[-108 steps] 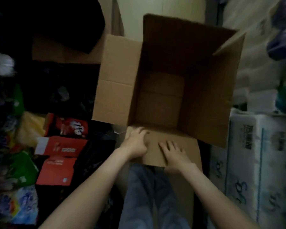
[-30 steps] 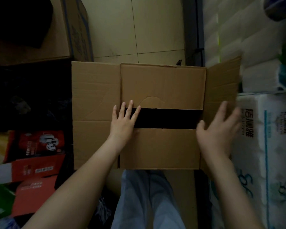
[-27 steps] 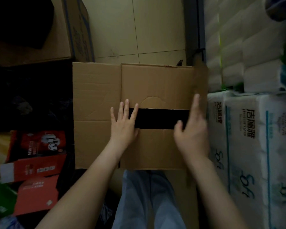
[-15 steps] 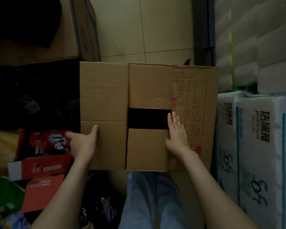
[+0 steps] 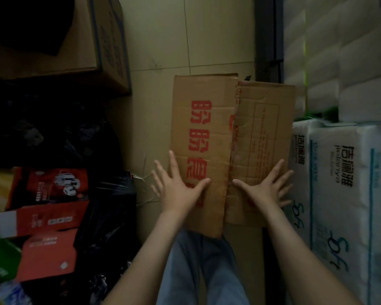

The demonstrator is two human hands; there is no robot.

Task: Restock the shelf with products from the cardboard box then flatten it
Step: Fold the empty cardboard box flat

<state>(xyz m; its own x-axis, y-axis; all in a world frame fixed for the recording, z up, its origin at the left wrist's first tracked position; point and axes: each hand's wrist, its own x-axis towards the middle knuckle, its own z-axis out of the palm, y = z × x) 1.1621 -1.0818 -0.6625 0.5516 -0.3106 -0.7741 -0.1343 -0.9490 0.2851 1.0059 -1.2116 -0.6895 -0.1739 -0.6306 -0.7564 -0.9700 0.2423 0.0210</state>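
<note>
**Flaps folded in, box not yet fully flat**

The brown cardboard box with red printed characters (image 5: 209,137) lies collapsed on the tiled floor (image 5: 158,119), just beside white tissue packs (image 5: 339,183). The left hand (image 5: 178,190) and right hand (image 5: 264,190) press on it, fingers spread, palms down, grasping nothing. The two folded panels overlap unevenly; I judge they could spring back up if pressure eases, or slide against the packs. The box's near edge is hidden behind the arms, and dim light obscures the clutter at left.
</note>
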